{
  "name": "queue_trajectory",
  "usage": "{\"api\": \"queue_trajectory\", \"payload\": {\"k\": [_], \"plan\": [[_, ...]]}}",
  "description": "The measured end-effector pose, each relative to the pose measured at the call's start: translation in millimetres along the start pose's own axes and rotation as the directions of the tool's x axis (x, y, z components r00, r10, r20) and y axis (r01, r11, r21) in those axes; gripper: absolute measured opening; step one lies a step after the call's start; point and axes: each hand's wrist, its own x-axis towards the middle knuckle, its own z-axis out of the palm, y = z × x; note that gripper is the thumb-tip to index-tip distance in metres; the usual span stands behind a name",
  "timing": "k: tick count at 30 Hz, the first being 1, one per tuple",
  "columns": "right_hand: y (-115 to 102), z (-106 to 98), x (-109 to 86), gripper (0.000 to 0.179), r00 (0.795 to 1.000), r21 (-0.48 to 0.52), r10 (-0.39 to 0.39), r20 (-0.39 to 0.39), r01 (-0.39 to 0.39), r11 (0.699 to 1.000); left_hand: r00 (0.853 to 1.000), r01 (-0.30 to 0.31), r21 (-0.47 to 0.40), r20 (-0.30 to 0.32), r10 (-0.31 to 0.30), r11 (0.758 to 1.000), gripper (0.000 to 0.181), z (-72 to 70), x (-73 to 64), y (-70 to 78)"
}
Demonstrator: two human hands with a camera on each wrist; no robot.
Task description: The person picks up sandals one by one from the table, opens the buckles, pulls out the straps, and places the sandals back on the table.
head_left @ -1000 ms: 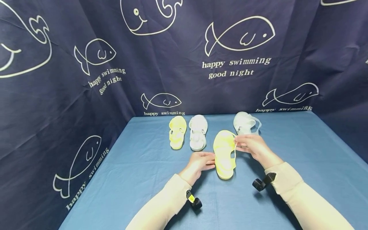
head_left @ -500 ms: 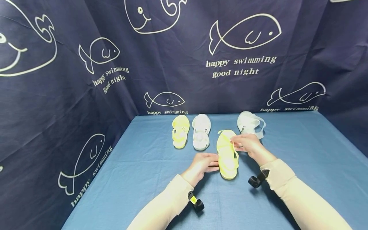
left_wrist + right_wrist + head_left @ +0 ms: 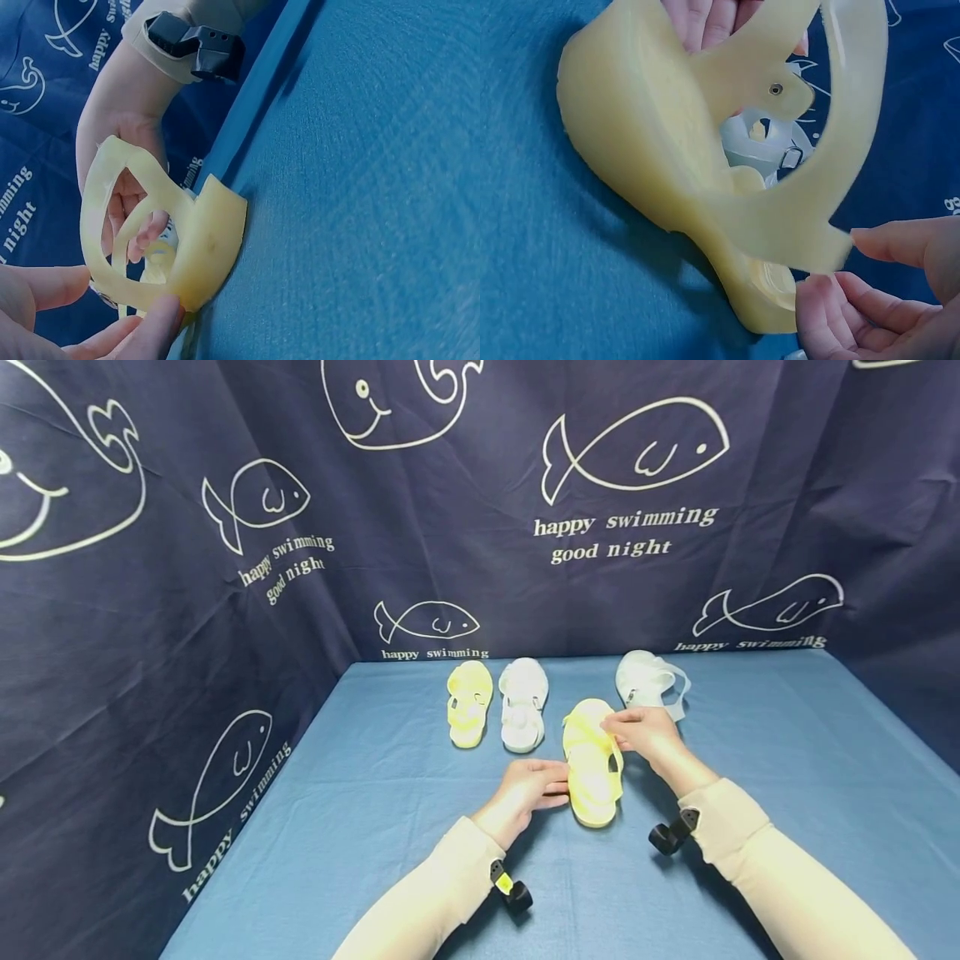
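A pale yellow sandal (image 3: 591, 768) lies sole-down on the blue cloth between my two hands. At its left edge my left hand (image 3: 528, 783) holds it, thumb on the strap beside a small metal buckle (image 3: 101, 296) and fingertips against the sole in the left wrist view. My right hand (image 3: 648, 732) is at the upper right side. In the right wrist view its thumb and forefinger pinch the corner of a strap (image 3: 787, 225), which arches above the footbed. A metal stud (image 3: 775, 89) shows on another strap flap.
Farther back stand another yellow sandal (image 3: 468, 706) and a white sandal (image 3: 522, 706), side by side. A second white sandal (image 3: 641, 681) with a loose strap sits behind my right hand. A dark blue curtain (image 3: 465, 527) printed with fish hangs behind the blue-covered table (image 3: 360, 827).
My right hand has moved inward over the yellow sandal, bringing its outer strap closer in. A strap end that stuck out at the sandal's upper left now lies closer. My left hand keeps its place.
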Motion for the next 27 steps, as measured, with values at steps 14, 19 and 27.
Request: {"api": "queue_trajectory", "payload": {"k": [14, 19, 27], "plan": [[1.8, -4.9, -12.9, 0.052, 0.999, 0.062, 0.019, 0.045, -0.022, 0.998, 1.000, 0.003, -0.007, -0.018, -0.003, 1.000, 0.027, 2.5, -3.9, 0.9], [4.0, -1.6, -19.8, 0.052, 0.998, 0.049, 0.007, 0.061, -0.010, 0.999, 1.000, 0.008, -0.030, -0.013, -0.008, 1.000, 0.029, 3.7, -4.9, 1.5], [11.2, -2.9, -28.3, 0.053, 0.997, 0.171, -0.018, 0.075, 0.004, 0.985, 1.000, 0.002, -0.031, -0.026, -0.003, 1.000, 0.030, 5.7, -7.4, 2.2]]}}
